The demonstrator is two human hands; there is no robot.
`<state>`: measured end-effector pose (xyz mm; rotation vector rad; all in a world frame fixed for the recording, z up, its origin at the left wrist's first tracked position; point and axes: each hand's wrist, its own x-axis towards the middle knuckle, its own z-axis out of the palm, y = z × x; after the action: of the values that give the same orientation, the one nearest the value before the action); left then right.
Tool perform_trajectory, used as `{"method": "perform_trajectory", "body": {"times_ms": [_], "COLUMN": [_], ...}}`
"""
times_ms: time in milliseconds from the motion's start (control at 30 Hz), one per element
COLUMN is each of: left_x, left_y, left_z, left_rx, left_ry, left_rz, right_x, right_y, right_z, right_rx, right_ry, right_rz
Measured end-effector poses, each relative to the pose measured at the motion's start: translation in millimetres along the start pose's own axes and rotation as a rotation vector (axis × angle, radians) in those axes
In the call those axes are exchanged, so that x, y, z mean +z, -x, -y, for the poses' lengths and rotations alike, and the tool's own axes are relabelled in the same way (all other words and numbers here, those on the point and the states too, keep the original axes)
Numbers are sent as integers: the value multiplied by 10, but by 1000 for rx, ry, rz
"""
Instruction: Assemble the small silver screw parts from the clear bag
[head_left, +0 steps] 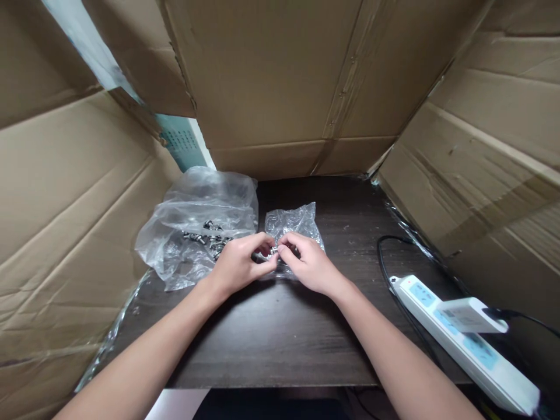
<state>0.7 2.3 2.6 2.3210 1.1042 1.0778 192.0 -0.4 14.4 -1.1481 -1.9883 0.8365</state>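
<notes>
My left hand and my right hand meet over the middle of the dark table. Between their fingertips is a small silvery screw-like piece, pinched from both sides; its exact kind is too small to tell. Just behind and beneath the hands lies a small clear plastic bag, partly covered by them. To the left is a larger clear plastic bag, crumpled and spread out. Several metal bolts lie in a heap on it or in it, near my left hand.
A white power strip with a plugged-in white adapter lies along the right side. A black cable loops beside it. Cardboard walls enclose the dark wooden table at the back and both sides.
</notes>
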Motion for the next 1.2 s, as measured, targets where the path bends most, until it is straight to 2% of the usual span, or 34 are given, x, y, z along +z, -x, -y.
{"method": "perform_trajectory", "body": {"times_ms": [233,867,1200], "left_x": [-4,1,-23], "left_y": [2,-5,-25], "left_z": [-9,-23,13], "left_rx": [7,57,94], "left_ry": [-13,-75,20], "left_rz": [22,-46,5], "right_x": [-13,-40,-75], "right_y": [18,37,26], "right_z": [56,45,60], "right_rx": [4,-27,7], "right_ry": [-22,-21,-26], "right_rz": [51,43,49]}}
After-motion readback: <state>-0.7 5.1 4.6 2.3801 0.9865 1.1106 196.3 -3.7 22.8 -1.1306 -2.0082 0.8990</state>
